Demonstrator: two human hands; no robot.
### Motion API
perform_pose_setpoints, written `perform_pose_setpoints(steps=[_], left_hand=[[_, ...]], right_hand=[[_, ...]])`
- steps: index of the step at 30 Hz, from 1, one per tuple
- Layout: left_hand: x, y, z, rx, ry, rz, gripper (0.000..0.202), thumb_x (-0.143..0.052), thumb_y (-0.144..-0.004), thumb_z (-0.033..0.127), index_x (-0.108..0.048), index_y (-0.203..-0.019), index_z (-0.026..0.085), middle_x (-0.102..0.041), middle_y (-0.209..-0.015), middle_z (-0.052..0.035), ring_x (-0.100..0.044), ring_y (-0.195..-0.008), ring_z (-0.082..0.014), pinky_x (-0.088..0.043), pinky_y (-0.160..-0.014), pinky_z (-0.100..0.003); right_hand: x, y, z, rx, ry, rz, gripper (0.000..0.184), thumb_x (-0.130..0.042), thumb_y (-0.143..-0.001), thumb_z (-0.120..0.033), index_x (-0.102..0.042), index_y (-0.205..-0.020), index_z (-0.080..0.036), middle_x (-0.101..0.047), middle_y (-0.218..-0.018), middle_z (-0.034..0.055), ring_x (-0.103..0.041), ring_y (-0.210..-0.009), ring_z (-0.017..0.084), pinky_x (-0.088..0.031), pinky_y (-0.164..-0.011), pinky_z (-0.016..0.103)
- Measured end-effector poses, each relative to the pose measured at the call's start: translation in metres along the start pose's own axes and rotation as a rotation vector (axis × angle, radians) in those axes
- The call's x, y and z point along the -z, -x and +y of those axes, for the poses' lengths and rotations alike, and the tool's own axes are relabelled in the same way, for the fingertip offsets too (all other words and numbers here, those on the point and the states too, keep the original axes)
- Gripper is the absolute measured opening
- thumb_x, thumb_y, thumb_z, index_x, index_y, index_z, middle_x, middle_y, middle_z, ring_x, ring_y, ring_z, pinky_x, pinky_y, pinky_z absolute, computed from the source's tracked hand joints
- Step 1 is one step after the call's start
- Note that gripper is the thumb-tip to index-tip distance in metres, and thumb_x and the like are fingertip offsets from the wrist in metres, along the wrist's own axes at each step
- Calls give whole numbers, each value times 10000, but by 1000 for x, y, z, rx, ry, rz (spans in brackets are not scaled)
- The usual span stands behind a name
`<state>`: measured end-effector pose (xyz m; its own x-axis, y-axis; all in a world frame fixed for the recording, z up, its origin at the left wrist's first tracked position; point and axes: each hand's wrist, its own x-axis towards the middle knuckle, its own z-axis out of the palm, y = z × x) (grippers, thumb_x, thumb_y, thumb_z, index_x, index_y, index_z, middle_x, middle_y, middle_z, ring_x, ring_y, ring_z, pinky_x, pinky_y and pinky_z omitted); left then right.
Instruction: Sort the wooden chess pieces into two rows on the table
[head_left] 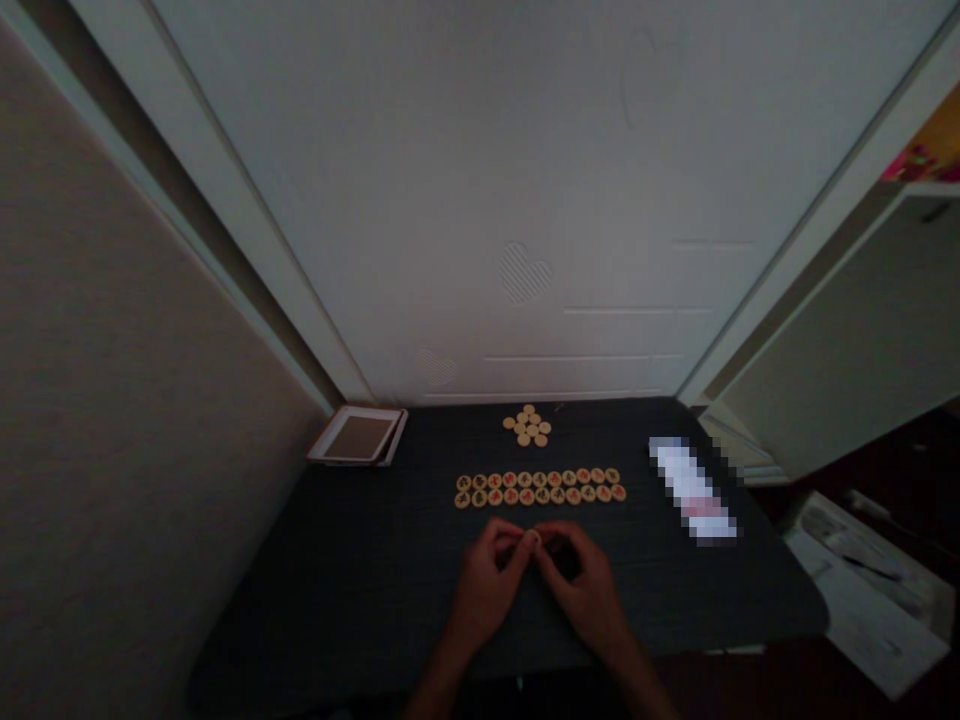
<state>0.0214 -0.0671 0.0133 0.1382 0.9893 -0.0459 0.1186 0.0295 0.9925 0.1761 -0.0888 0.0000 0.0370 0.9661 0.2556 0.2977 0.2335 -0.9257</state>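
Between the fingertips of both hands is a small pale round Chinese chess piece (533,537), mostly covered by the fingers. My left hand (484,580) pinches it from the left, thumb and index finger closed together. From the other side my right hand (589,580) does the same, its tips touching those of the left. Just beyond the hands, two straight rows of Chinese chess pieces (526,496) lie side by side, their red and dark characters facing up. Farther back is a loose cluster of blank-side-up pieces (532,431), partly overlapping.
The dark table (360,580) meets a white panel (465,200) at the back. A white-framed tray-like object (360,437) lies at the back left. On the right is a blurred-out bright phone-like object (694,490). A white box (870,590) stands lower, past the right edge.
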Motion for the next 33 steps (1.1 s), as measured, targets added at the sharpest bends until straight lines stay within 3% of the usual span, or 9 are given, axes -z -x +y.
perform_pose_setpoints(steps=[6,17,33], left_hand=[[-1,-1,1,14,13,11,226,-618,-913,428,-596,-896,203,-768,-828,-34,-744,-788,-211,-550,-693,-275],[2,1,7,31,94,-84,272,-602,-934,416,-616,-1105,204,-771,-992,-67,-740,-902,-223,-570,-826,-317],[3,1,2,41,110,-59,228,-615,-921,434,-572,-956,213,-763,-885,-35,-739,-850,-210,-546,-737,-279]], right_hand=[[-3,1,2,66,51,18,236,-689,-882,-325,-661,-1099,-236,-709,-995,52,-677,-870,202,-554,-796,309],[-1,-1,-3,54,8,11,198,-621,-939,-314,-669,-1116,-240,-706,-1001,58,-670,-889,200,-546,-814,313],[-2,2,0,47,54,-14,223,-662,-902,-343,-671,-1101,-242,-713,-984,56,-674,-867,206,-560,-801,322]])
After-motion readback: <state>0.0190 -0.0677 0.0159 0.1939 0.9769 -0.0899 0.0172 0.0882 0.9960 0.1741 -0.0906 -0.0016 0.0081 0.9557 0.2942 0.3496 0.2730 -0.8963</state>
